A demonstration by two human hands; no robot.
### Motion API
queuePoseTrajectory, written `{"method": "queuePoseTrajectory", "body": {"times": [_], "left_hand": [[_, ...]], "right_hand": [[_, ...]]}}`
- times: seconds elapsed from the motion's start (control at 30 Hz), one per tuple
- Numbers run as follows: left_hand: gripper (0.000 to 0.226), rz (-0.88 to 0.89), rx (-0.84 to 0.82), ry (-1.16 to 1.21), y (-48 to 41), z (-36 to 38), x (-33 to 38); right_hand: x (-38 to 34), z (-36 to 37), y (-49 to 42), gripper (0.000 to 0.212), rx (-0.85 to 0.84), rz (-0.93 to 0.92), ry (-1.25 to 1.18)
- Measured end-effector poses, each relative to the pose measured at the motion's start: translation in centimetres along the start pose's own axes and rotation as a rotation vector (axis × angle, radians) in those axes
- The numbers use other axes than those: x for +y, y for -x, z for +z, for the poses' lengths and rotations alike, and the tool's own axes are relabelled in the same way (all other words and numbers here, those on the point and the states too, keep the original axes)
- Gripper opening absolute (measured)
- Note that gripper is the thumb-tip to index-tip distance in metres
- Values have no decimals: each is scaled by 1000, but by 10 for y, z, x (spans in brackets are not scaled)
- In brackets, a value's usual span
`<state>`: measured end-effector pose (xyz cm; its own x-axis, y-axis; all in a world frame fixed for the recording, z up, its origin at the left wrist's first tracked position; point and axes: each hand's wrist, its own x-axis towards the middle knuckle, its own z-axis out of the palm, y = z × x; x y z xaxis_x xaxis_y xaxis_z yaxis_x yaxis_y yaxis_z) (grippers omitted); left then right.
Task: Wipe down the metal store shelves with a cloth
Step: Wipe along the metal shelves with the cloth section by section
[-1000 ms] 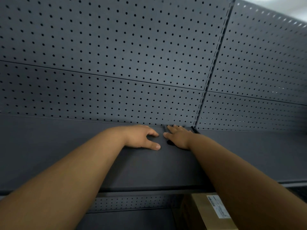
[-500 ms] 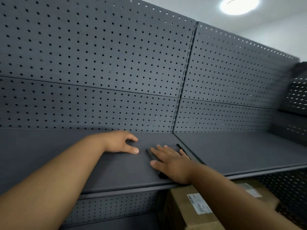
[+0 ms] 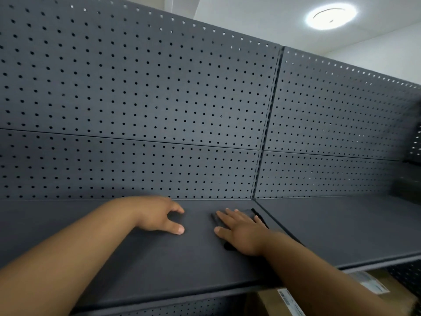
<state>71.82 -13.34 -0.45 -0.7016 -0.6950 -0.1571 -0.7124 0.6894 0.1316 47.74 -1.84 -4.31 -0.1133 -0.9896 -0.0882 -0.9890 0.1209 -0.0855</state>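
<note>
A dark grey metal shelf (image 3: 159,265) runs across the view, with a perforated back panel (image 3: 136,110) behind it. My right hand (image 3: 241,231) lies flat, fingers spread, pressing a dark cloth (image 3: 247,212) onto the shelf near the seam between two shelf sections. The cloth is nearly the shelf's colour and mostly hidden under the hand. My left hand (image 3: 159,215) rests on the shelf a little to the left, fingers curled and thumb out, holding nothing.
A second shelf section (image 3: 341,224) continues to the right of the upright slot rail (image 3: 266,133). Cardboard boxes with white labels (image 3: 289,302) sit on the level below, at the lower right. A round ceiling light (image 3: 330,15) glows above.
My right hand has slid the cloth from the back of the shelf towards the front edge. My left hand stays planted on the shelf. The view has swung up and to the right.
</note>
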Motion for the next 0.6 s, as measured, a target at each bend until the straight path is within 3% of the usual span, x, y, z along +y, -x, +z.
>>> {"method": "queuePoseTrajectory", "body": {"times": [0.3, 0.6], "left_hand": [[74, 77, 54, 17, 20, 9, -27], [72, 125, 134, 88, 19, 20, -36]], "right_hand": [[-13, -10, -78, 69, -4, 128, -20], [-13, -9, -75, 70, -7, 124, -3]]}}
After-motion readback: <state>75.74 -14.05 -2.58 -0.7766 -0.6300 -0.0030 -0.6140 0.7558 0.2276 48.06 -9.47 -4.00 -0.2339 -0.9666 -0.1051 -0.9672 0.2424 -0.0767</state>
